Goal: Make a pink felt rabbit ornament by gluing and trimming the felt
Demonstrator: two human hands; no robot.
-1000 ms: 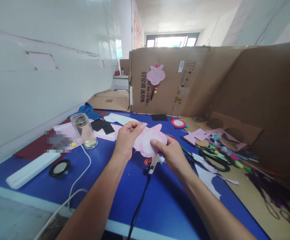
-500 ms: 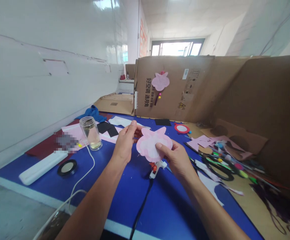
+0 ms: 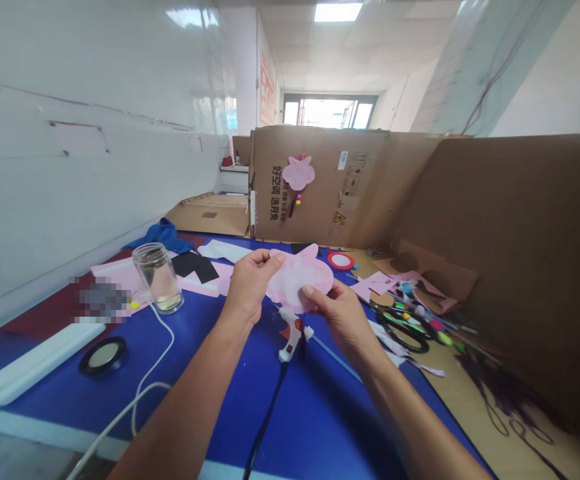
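A pink cut-out (image 3: 303, 277) with a scalloped edge and two pointed ears is held up over the blue table, its whitish centre facing me. At its upper left edge my left hand (image 3: 253, 280) pinches it between thumb and fingers. My right hand (image 3: 335, 310) grips the lower right edge, thumb on the front and fingers behind. Just below the cut-out lies a white and red glue gun (image 3: 291, 337), its black cord running toward me and a clear glue stick (image 3: 337, 360) extending to the right.
To the left stand a glass jar (image 3: 159, 280) of pale liquid, a roll of black tape (image 3: 103, 355) and a long white bar (image 3: 40, 363). At right lie scissors (image 3: 405, 331) and felt scraps (image 3: 380, 283). A cardboard wall (image 3: 370, 200) bears a similar pink piece (image 3: 299, 173).
My left hand, previously beside the cut-out with its fingers apart, now pinches the upper left edge. The view has shifted, and more of the glue gun shows.
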